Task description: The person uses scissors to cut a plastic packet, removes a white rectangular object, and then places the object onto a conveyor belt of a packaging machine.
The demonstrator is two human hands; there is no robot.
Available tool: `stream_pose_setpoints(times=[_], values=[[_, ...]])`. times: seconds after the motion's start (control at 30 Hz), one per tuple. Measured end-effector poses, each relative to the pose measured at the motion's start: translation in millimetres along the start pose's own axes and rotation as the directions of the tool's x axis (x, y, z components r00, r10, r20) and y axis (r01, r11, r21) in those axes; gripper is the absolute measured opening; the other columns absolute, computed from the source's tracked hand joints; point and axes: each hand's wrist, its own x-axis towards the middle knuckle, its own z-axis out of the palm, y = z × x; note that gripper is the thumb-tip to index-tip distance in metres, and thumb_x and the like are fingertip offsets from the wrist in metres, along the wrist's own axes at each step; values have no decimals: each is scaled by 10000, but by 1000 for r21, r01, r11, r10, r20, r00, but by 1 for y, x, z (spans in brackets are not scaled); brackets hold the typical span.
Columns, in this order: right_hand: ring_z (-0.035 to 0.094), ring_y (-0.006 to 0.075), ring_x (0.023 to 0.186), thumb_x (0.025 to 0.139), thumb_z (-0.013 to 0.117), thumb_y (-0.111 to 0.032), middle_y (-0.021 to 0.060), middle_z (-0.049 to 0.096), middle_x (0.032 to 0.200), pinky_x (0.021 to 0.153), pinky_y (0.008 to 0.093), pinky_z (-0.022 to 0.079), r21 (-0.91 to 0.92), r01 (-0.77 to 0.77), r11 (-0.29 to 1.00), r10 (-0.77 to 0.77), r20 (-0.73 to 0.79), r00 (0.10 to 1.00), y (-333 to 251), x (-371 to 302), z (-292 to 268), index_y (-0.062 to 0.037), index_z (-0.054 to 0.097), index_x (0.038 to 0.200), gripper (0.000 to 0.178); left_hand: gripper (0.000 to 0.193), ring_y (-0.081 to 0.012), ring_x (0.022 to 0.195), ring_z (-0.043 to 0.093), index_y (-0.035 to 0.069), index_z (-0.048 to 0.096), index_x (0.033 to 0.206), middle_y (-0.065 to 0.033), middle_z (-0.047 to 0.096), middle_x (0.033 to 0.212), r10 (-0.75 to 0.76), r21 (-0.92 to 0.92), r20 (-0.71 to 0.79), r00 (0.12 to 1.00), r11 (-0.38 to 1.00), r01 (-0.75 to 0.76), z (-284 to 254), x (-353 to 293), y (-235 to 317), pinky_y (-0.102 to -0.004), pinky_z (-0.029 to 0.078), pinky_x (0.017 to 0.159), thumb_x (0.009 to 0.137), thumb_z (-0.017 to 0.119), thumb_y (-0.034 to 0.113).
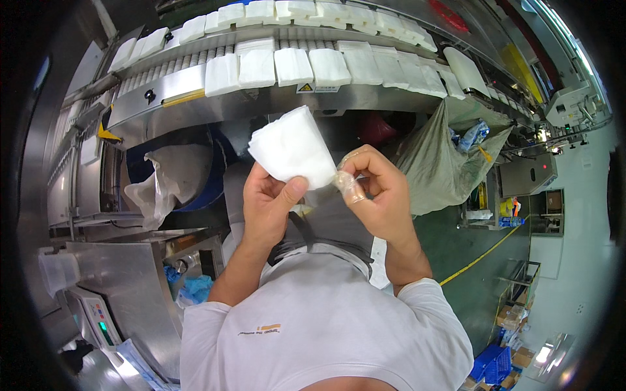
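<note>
A stack of folded white sheets (293,146), soft like wipes or tissue, is held up in front of my body. My left hand (266,207) grips its lower edge, thumb on the near face and fingers behind. At the stack's lower right corner, my right hand (385,195) pinches with thumb and index finger, both covered in clear plastic. Whether it holds one layer or several is too small to tell. Beyond the hands, similar white stacks (257,67) lie in a row along the near edge of a metal conveyor.
The steel conveyor edge (195,104) curves across ahead, with a second row of white stacks (261,12) farther back. A blue bin (218,163) with a plastic liner stands left; a large greyish sack (433,163) hangs right. A steel cabinet (127,274) and scale (98,319) are lower left.
</note>
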Motion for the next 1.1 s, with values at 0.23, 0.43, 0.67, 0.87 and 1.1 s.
stream_pose_setpoints(times=[0.23,0.43,0.67,0.87,1.1], values=[[641,144,1081,970,637,-50,123,664,1225,919,308,532,321,-154,935,109,152,982,15,26,-12,39,538,1366,418,512,-165,1129,657,-17,546,1362,-108,679,1254,-65,50,5,998,997,64,1,4,6,-323,523,984,918,783,75],[670,142,1029,910,717,-4,103,694,1148,895,297,553,160,-74,984,70,32,997,25,29,15,41,570,1305,423,295,-115,971,689,6,593,1159,-68,726,1065,9,357,-27,1000,934,1,6,7,9,-254,550,834,911,753,9],[668,128,991,926,711,14,77,688,1102,883,293,553,331,-28,943,29,2,1000,44,22,17,26,593,1225,322,384,-131,1111,639,0,584,1222,-82,679,1195,-142,397,73,987,912,102,2,10,26,-282,520,929,891,773,39],[669,136,1020,930,716,17,80,686,1110,896,303,554,387,-88,918,51,104,993,42,18,14,23,593,1225,320,436,-145,1120,625,-21,570,1340,-89,666,1223,-80,232,150,985,972,44,-11,24,35,-296,513,955,962,736,118],[668,148,1050,933,723,-9,87,684,1142,913,320,553,522,-131,843,56,157,986,50,17,13,12,586,1244,340,373,-139,1081,637,-21,599,1311,-82,685,1187,-208,224,63,976,956,189,-13,24,38,-302,521,944,990,705,135]])
